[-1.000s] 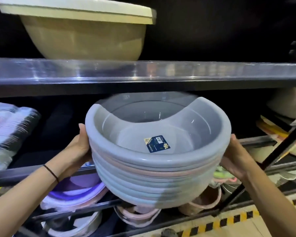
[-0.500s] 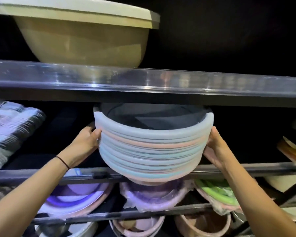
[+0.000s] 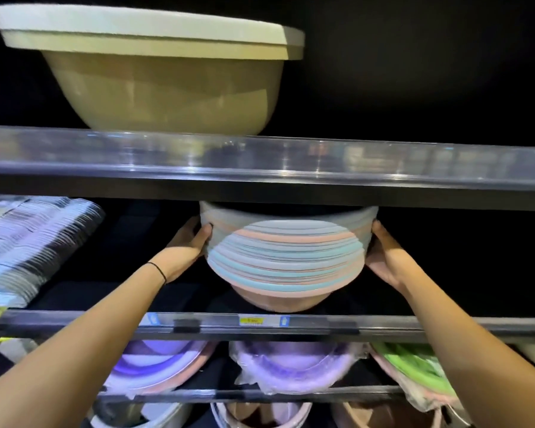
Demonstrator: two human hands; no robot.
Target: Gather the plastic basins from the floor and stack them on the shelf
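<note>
A nested stack of plastic basins [image 3: 286, 261] in grey, pink and pale blue sits inside the middle shelf bay, its base down on the dark shelf board behind the front rail [image 3: 291, 327]. The stack's top rim almost meets the underside of the shelf above [image 3: 266, 168]. My left hand [image 3: 187, 242] presses the stack's left side near the rim. My right hand [image 3: 383, 254] holds the right side. Both arms reach in over the front rail.
A large beige tub [image 3: 164, 88] stands on the upper shelf. A pile of wrapped, folded goods [image 3: 31, 245] fills the left of the middle bay. Purple basins [image 3: 291, 366] and green ones [image 3: 414, 369] in plastic wrap lie on the shelf below, with more basins under them.
The stack has gone deeper into the middle bay and lower, from tilted in front of the shelf to level on the board. Both hands have followed it inward.
</note>
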